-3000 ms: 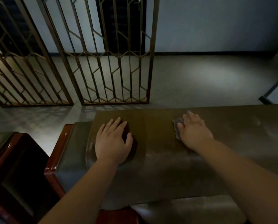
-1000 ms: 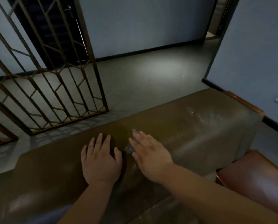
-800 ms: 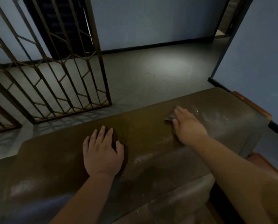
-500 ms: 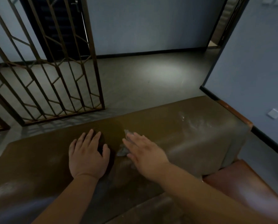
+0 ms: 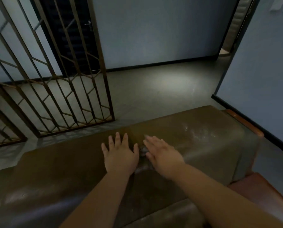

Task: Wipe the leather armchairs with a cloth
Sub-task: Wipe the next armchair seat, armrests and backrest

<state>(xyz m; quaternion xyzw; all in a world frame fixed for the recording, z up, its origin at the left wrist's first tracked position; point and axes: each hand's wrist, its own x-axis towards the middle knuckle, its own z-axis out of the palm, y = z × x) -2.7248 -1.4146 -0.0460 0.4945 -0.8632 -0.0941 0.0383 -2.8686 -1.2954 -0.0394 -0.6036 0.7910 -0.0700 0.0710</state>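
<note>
Ideally the flat right hand (image 5: 160, 155) presses the small grey cloth (image 5: 143, 149) along the brown leather armchair back (image 5: 203, 140) in overlapping strokes, while the left hand (image 5: 121, 155), spread and empty, braces beside it.

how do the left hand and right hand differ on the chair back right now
The left hand lies bare on the leather armchair, with nothing visible under it; the right hand presses a grey cloth, which peeks out at its thumb side. The left hand's fingers point straight ahead; the right hand's angle up to the left, toward the left hand. Both lie palm down with straight fingers, side by side on the chair's top.
</note>
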